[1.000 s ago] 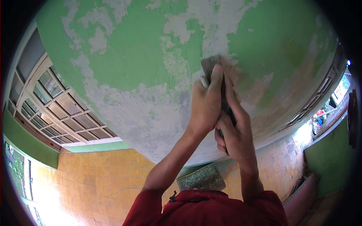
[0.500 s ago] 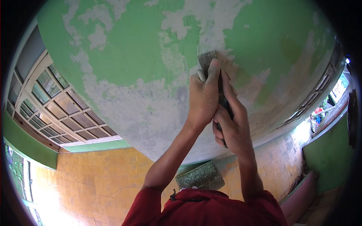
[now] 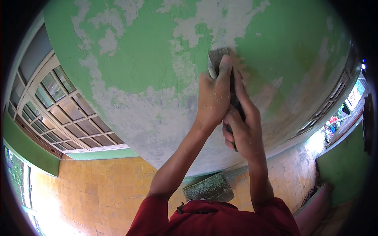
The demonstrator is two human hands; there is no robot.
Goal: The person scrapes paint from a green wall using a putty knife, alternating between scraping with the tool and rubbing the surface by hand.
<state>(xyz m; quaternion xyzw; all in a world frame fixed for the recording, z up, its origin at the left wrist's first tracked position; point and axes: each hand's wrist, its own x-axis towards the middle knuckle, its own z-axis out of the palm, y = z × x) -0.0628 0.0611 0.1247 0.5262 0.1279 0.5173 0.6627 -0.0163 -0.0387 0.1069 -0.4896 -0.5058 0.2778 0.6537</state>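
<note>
A wide-bladed scraper meets the wall, where green paint has come away in ragged patches down to grey plaster. My left hand is closed around its upper part, with the thumb pressed along the blade. Lower down, my right hand wraps the dark handle, which is mostly hidden by the fingers. Pale flakes speckle both hands and forearms.
Below the wall, a dark board covered in paint flakes lies on the yellow tiled floor. White-framed paned windows stand at left. A low green wall is at right.
Both hands and the scraper have moved slightly up the wall. The view has shifted a little, so the paint patches appear farther right.
</note>
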